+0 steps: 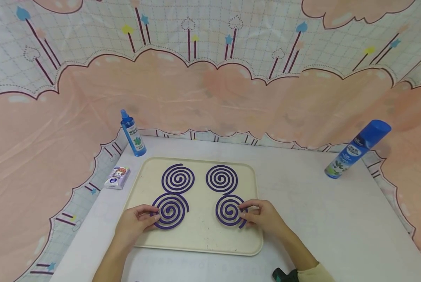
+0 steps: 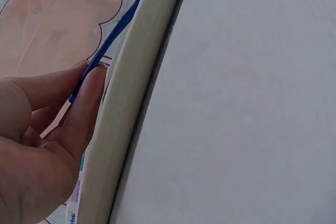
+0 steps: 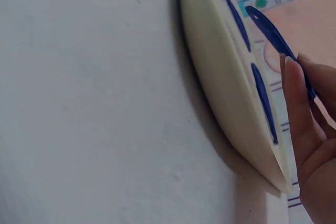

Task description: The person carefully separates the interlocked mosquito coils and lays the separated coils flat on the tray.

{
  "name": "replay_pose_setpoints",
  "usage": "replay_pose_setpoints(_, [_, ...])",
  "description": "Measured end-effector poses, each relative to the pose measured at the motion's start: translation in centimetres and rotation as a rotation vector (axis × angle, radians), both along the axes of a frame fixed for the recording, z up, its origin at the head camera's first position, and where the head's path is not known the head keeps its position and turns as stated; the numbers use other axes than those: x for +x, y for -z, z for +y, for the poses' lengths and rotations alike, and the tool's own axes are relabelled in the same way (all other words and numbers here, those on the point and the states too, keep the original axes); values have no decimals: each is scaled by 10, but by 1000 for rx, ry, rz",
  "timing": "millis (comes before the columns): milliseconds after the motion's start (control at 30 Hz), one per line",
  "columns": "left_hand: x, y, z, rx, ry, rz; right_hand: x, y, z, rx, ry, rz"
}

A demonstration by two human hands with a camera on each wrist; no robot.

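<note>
Four-cornered and cream-coloured, a tray [image 1: 200, 239] bears dark blue mosquito coils in two columns. At its near left, my left hand [image 1: 134, 224] pinches the outer edge of one mosquito coil [image 1: 170, 211] between thumb and fingers. That coil shows edge-on as a thin blue strip [image 2: 113, 35] in the left wrist view. My right hand [image 1: 267, 217] pinches the right edge of another coil [image 1: 230, 211], which tilts above the tray in the right wrist view. Behind these are a far left coil [image 1: 178, 179] and a far right coil [image 1: 222, 179], each close to the held coil in front.
A blue spray bottle [image 1: 134, 135] stands behind the tray's left corner, with a small printed packet [image 1: 117, 177] nearer. On the right of the white table [image 1: 302, 188] stands a blue aerosol can [image 1: 355, 150]. A patterned cloth [image 1: 203, 98] hangs behind.
</note>
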State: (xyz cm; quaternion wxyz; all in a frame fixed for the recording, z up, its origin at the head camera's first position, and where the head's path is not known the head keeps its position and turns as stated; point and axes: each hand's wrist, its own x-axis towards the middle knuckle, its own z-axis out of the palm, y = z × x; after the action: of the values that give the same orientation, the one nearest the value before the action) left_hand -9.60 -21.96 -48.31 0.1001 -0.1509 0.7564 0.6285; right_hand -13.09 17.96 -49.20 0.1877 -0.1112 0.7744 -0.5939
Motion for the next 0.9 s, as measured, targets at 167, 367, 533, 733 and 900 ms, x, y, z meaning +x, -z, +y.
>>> replay_pose_setpoints(167, [3,5,1,-18,7,1,6,5,-10,40,-29,3])
replay_pose_setpoints(367, [3,8,2,-199,38,43,10,9,-17,110,-3,66])
replay_pose_setpoints(533, [4,6,3,-523,110,178,13,12,-22,253,31,250])
replay_pose_setpoints(733, [6,6,3,-701,160,338,16,13,-25,339,66,363])
replay_pose_setpoints(900, [8,6,3,-728,180,361,18,14,-28,378,98,397])
